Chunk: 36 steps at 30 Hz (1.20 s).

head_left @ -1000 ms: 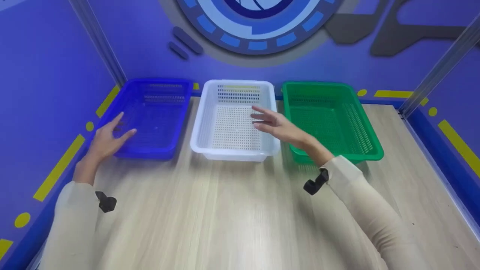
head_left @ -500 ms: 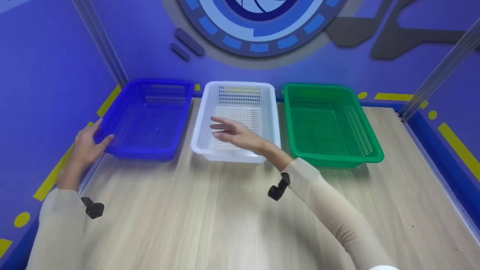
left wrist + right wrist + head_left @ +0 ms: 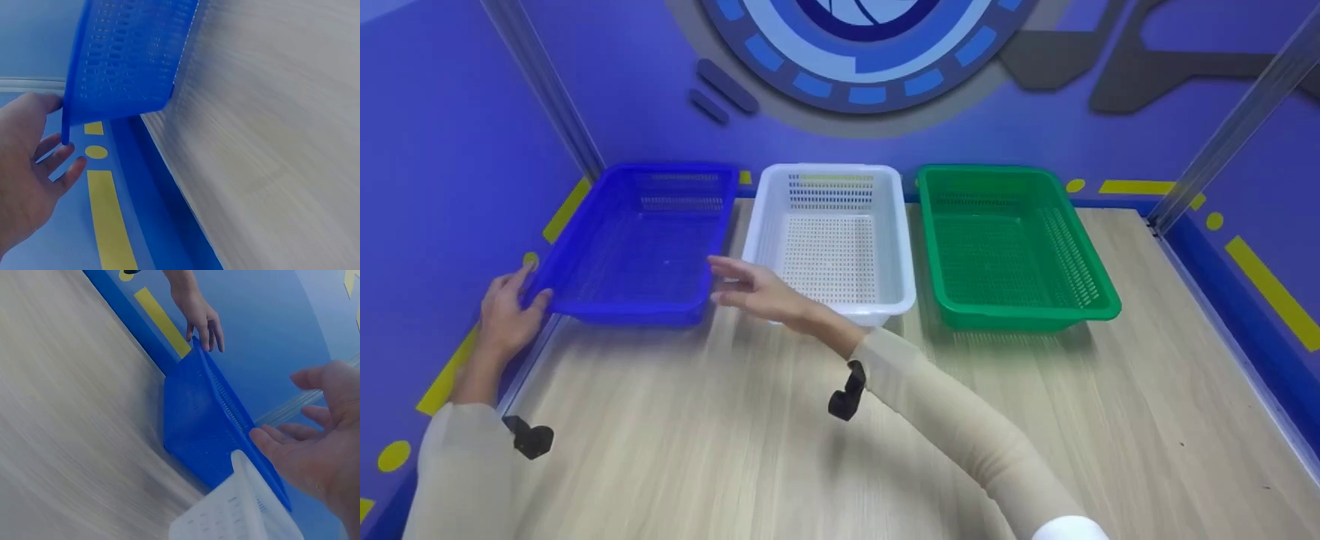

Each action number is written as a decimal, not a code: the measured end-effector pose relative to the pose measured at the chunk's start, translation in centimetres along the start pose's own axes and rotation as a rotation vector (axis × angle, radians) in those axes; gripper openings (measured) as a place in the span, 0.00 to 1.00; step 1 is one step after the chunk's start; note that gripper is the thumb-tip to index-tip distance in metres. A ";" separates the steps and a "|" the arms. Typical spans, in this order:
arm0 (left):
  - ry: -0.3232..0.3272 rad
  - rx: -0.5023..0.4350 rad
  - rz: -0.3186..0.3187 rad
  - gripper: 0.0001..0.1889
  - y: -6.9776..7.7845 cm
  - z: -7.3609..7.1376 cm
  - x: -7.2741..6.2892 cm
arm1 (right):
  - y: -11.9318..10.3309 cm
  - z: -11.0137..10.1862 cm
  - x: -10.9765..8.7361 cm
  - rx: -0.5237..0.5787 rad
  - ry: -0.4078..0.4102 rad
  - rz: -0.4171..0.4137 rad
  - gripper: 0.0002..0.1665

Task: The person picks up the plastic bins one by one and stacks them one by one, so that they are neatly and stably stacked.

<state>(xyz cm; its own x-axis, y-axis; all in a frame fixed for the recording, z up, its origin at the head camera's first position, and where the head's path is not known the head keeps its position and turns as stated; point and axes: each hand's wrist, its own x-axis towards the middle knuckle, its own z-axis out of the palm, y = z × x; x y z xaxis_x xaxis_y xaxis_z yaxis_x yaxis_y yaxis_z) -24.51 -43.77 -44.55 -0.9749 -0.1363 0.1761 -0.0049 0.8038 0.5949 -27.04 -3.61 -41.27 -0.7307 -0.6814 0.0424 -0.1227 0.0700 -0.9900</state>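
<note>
In the head view the blue basket [image 3: 630,307] stands at the left. My left hand [image 3: 508,319] is at its near left corner. The left wrist view shows that hand's thumb right at the basket's rim [image 3: 72,101], with loosely bent fingers [image 3: 70,174] just past the corner. My right hand [image 3: 761,292] reaches across the near left part of the white basket [image 3: 904,262]. Its fingertips come right up to the blue basket's right rim, fingers apart and relaxed, nothing between them. The right wrist view has both hands near the blue basket [image 3: 194,405].
A green basket [image 3: 1035,315] stands right of the white one, all three in a row along the back of the wooden table [image 3: 810,435]. A blue printed wall [image 3: 630,90] rises behind them, and a side wall [image 3: 435,150] runs close to the left hand.
My right hand has swept left from over the white basket's right side to the blue basket's right rim. My left hand has moved left and nearer, from over the blue basket to its corner.
</note>
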 end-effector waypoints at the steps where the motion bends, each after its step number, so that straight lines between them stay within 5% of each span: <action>1: -0.005 -0.009 -0.010 0.31 -0.2 0.0 -0.2 | 0.1 0.4 0.1 -0.009 -0.013 0.011 0.41; 6: -0.052 -0.058 -0.048 0.31 -0.5 0.1 -0.5 | 1.0 1.9 0.5 -0.065 -0.058 0.031 0.43; 15: -0.131 -0.200 -0.108 0.33 -0.8 0.4 -0.2 | 2.0 2.7 0.8 -0.011 0.036 0.088 0.47; 26: -0.176 -0.414 -0.215 0.33 -1.1 1.0 -0.8 | 2.4 4.1 1.5 0.049 0.046 0.132 0.56; 28: -0.174 -0.484 -0.224 0.33 -1.2 1.1 -0.8 | 2.5 4.2 1.6 0.069 0.039 0.129 0.57; 36: -0.220 -1.004 -0.364 0.33 -1.8 1.0 -0.6 | 2.9 4.0 1.2 0.148 0.041 0.184 0.57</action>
<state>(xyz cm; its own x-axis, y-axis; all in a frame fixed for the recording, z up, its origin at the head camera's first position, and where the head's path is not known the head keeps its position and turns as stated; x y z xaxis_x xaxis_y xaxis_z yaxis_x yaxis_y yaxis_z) -24.09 -44.53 -46.48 -0.9707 -0.0835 -0.2253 -0.2149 -0.1172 0.9696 -25.56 -7.15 -44.67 -0.7586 -0.6367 -0.1382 0.1127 0.0806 -0.9903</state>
